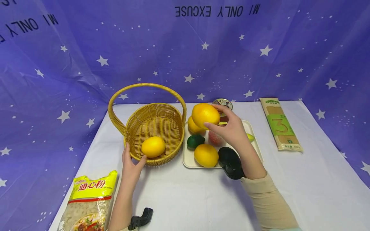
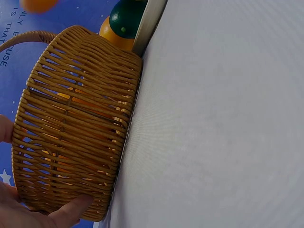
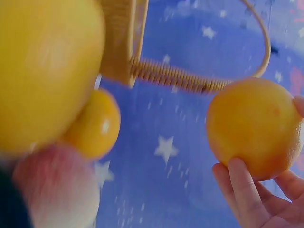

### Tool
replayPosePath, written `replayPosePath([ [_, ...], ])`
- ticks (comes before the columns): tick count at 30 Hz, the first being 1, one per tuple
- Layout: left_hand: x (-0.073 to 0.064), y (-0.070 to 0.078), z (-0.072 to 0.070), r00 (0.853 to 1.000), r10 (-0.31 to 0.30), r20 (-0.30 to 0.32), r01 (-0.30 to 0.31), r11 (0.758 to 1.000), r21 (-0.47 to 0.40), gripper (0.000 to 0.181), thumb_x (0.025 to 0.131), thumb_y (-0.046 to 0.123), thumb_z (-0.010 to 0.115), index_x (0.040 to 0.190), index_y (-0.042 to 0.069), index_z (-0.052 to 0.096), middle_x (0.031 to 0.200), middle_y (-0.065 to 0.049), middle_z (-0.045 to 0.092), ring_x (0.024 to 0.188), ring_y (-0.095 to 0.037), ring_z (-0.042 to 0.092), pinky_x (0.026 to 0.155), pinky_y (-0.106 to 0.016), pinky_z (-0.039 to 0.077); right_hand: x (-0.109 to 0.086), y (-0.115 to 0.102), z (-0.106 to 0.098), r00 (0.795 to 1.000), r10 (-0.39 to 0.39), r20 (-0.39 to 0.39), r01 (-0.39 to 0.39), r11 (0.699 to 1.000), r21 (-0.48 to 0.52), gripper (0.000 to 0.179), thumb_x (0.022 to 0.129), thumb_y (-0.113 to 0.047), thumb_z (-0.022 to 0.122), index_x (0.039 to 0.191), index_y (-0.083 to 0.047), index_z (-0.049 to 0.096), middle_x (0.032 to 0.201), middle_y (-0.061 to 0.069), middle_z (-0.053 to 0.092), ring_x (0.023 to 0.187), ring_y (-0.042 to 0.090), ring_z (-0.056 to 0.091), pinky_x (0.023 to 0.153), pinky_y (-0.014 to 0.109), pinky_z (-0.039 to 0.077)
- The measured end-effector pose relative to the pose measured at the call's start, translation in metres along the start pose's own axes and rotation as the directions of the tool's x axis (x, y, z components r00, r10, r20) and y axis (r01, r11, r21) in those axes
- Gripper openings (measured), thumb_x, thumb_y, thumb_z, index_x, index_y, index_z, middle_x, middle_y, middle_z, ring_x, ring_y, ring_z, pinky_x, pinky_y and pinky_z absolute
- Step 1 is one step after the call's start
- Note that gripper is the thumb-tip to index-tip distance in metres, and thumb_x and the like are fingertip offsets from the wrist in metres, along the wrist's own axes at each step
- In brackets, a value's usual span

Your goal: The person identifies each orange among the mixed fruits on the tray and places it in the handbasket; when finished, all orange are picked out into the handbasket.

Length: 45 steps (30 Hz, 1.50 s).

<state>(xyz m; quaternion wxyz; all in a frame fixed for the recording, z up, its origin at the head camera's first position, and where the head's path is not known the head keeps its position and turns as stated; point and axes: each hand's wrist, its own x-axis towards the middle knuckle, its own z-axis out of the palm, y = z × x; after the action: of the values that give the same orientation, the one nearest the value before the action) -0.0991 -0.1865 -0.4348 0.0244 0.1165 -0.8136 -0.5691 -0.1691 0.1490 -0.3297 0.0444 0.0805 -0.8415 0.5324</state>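
Aloft in right grip (image 1: 232,128): yellow-orange fruit (image 1: 205,115)

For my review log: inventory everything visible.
Tablecloth: one, white, beneath
Basket: one, golden, centre-left
Tray: one, cream, right of basket
Large fruits: four, yellowish; two on tray, one in basket, one held
Green fruits: two, dark, on tray
Peach: one, pinkish, on tray
Obscured item: one, greenish, on tray
Tin: one, dark, behind tray
Packet: one, tan, far right
Bag: one, yellow, near left
Backdrop: one, purple, behind
Black gear: two, at wrists
Sleeves: two, beige, forearms
Left hand: one, on basket
Right hand: one, above tray
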Motion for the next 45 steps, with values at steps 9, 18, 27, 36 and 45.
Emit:
replayPosePath([
  [9, -0.001, 0.001, -0.001, 1.000, 0.007, -0.005, -0.007, 1.000, -0.004, 0.088, 0.094, 0.016, 0.058, 0.156, 0.014, -0.005, 0.159, -0.015, -0.008, 0.145, -0.033, -0.003, 0.114, -0.052, 0.007, 0.010, -0.020, 0.060, 0.982, -0.115, 0.148, 0.099, 0.989, 0.110, 0.064, 0.077, -0.036, 0.081, 0.135, -0.029, 0.055, 0.130, -0.007, 0.053, 0.101, 0.020, 0.058, 0.080, 0.032, 0.054],
  [18, 0.000, 0.001, -0.001, 1.000, 0.004, -0.008, -0.004, 1.000, 0.006, 0.089, 0.094, 0.017, 0.059, 0.155, 0.014, -0.006, 0.159, -0.015, -0.008, 0.145, -0.035, -0.003, 0.114, -0.053, 0.007, 0.035, -0.033, 0.129, 0.953, -0.168, 0.252, 0.152, 0.985, 0.083, 0.063, 0.077, -0.036, 0.080, 0.134, -0.022, 0.055, 0.126, -0.006, 0.057, 0.095, 0.016, 0.060, 0.075, 0.028, 0.053],
  [27, 0.002, 0.002, -0.001, 1.000, 0.003, 0.000, -0.003, 1.000, 0.008, 0.090, 0.094, 0.018, 0.059, 0.155, 0.016, -0.007, 0.159, -0.014, -0.008, 0.145, -0.033, -0.004, 0.114, -0.053, 0.007, 0.057, -0.036, 0.184, 0.949, -0.161, 0.272, 0.191, 0.978, -0.085, 0.067, 0.077, -0.039, 0.079, 0.136, -0.018, 0.055, 0.129, -0.001, 0.058, 0.102, 0.014, 0.059, 0.080, 0.031, 0.050],
  [36, 0.003, 0.000, -0.001, 1.000, 0.013, 0.003, -0.013, 1.000, -0.003, 0.090, 0.094, 0.018, 0.059, 0.155, 0.016, -0.007, 0.159, -0.013, -0.008, 0.145, -0.032, -0.003, 0.114, -0.052, 0.007, 0.069, -0.031, 0.216, 0.953, -0.113, 0.281, 0.163, 0.973, -0.163, 0.066, 0.078, -0.041, 0.077, 0.135, -0.017, 0.056, 0.122, 0.000, 0.061, 0.098, 0.015, 0.059, 0.076, 0.031, 0.049],
  [45, 0.001, -0.001, 0.000, 1.000, 0.003, -0.001, -0.003, 1.000, 0.010, 0.090, 0.093, 0.018, 0.059, 0.156, 0.016, -0.006, 0.159, -0.016, -0.008, 0.145, -0.034, -0.002, 0.114, -0.053, 0.009, 0.067, -0.026, 0.228, 0.956, -0.056, 0.287, 0.125, 0.966, -0.227, 0.066, 0.078, -0.041, 0.078, 0.134, -0.015, 0.056, 0.125, 0.001, 0.060, 0.100, 0.016, 0.058, 0.079, 0.030, 0.048],
])
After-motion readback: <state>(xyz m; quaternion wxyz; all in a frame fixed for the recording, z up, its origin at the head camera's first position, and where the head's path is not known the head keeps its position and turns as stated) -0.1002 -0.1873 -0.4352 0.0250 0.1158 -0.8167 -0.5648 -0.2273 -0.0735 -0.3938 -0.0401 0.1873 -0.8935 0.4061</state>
